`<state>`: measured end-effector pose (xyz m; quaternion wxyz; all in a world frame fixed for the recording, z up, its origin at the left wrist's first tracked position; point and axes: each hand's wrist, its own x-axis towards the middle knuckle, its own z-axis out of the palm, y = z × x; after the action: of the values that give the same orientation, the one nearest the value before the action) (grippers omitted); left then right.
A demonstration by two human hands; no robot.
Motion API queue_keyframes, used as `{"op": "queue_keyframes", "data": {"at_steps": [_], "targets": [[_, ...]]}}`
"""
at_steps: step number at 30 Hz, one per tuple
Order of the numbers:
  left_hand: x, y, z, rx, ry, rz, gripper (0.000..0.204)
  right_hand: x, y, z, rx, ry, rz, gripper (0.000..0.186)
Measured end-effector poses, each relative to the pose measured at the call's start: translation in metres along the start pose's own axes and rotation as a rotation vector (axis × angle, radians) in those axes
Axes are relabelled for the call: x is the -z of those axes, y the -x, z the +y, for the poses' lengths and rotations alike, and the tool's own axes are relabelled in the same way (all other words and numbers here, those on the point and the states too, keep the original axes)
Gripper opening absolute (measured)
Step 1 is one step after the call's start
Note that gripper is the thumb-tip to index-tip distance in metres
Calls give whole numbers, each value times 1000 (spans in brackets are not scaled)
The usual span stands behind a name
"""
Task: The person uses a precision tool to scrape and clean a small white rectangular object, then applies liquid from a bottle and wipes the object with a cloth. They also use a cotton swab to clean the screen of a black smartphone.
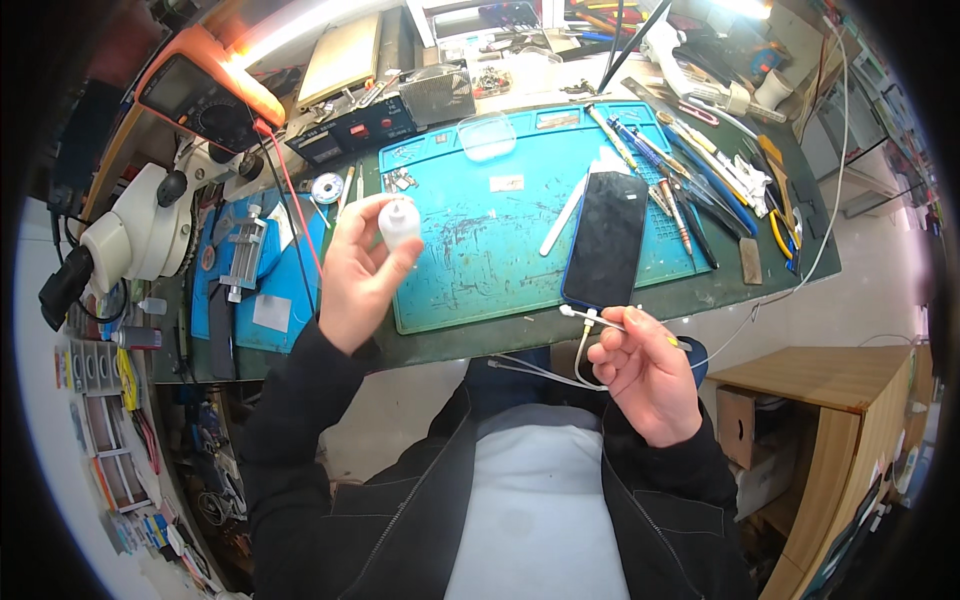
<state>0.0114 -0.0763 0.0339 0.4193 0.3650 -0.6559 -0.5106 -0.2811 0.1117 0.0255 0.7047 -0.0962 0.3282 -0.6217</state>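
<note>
Step looks like mid phone repair, fluid about to go on. Left hand [355, 275], frame centre-left, is clamped round a small white squeeze bottle [398, 222], held up off the bench; contents not visible, opaque. Right hand [645, 370], lower centre-right, pinches a white cable [582, 345] w/ plug at the bottom edge of the dark phone [606, 238], which lies screen-up on the blue mat [470, 250]. Hands well apart. Next prob needs nozzle aimed at the port, tiny dose. Clear lidded tray [487, 135] top centre: contents can't tell.

Bottle [399, 224] base hidden, maybe capped.
</note>
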Motion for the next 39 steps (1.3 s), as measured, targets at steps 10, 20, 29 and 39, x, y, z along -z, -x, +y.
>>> {"op": "queue_keyframes", "data": {"at_steps": [10, 20, 29, 39], "targets": [[4, -13, -29, -34, -385, -4, 77, 20, -3, -10, 1101, 1269, 97, 14], [-106, 31, 10, 241, 171, -314, 69, 37, -41, -6, 1037, 1034, 149, 17], [-146, -29, 16, 474, 193, -523, 62, 34, -42, -1, 842, 777, 148, 26], [-124, -34, -2, 463, 415, -552, 51, 29, -35, -27, 991, 913, 165, 14]]}}
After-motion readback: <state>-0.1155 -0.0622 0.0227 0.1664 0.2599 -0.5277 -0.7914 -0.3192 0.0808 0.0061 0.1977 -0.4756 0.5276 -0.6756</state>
